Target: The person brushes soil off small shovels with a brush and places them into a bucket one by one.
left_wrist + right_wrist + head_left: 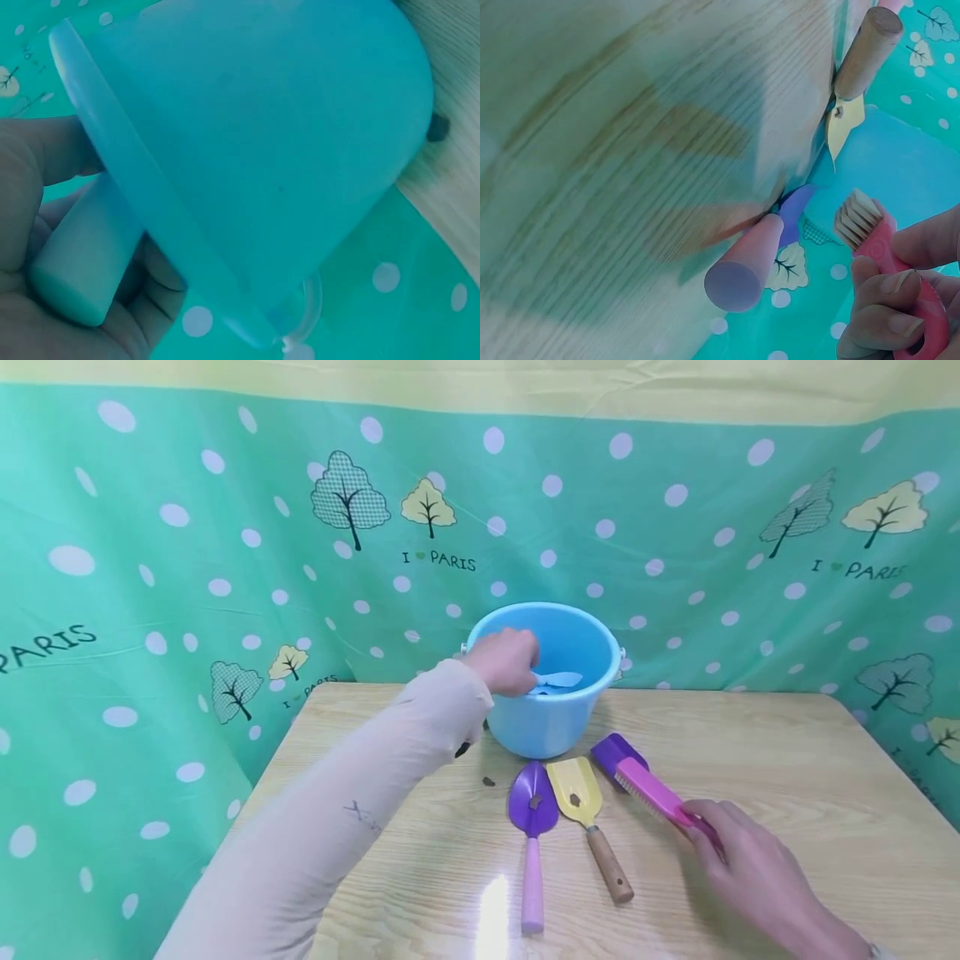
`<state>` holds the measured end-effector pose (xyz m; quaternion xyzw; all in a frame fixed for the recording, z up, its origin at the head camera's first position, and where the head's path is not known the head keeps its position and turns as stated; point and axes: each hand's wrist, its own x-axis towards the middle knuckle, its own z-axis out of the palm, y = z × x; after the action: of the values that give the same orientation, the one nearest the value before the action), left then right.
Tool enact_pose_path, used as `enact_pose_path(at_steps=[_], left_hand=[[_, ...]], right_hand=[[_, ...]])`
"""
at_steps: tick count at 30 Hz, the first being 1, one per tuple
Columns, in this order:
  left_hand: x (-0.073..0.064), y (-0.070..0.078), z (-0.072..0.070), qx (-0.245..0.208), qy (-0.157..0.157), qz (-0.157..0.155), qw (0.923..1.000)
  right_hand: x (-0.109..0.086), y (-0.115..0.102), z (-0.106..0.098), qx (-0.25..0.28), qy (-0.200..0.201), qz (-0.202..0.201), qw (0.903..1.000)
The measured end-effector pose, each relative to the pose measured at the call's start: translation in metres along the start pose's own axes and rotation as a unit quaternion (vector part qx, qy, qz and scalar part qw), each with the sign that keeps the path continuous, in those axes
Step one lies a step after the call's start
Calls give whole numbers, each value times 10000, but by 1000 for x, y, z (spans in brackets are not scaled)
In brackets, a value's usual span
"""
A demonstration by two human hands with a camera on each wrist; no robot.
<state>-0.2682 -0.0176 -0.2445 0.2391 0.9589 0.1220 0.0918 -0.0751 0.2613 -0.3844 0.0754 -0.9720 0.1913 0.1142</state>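
Observation:
My left hand (506, 662) reaches over the near left rim of a light blue bucket (547, 722). It grips the pale, round handle (86, 255) of a small tool, whose light blue blade (562, 679) appears inside the bucket. Held in my right hand (753, 860) is a pink brush (652, 787) with pale bristles, seen close in the right wrist view. Just under the brush head lies a purple scoop (613, 752); the right wrist view shows its pink handle (742, 262). Whatever else the bucket holds is mostly hidden.
On the wooden table (735, 735) lie a purple shovel (546, 810) with a pink handle and a yellow shovel (579, 772) with a wooden handle. Dark bits sit on both blades, and a dark crumb (489, 782) lies beside them. Behind hangs a green dotted curtain (675, 568).

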Motion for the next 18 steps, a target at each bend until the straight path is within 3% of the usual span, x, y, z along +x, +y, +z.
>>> enact_pose_path(at_steps=[11, 18], left_hand=[[23, 6, 15, 14, -228, -346, 9991], [26, 12, 18, -170, -398, -542, 9976]], right_hand=[[2, 0, 0, -54, 78, -83, 9999], [2, 0, 0, -51, 4, -16, 10000]])
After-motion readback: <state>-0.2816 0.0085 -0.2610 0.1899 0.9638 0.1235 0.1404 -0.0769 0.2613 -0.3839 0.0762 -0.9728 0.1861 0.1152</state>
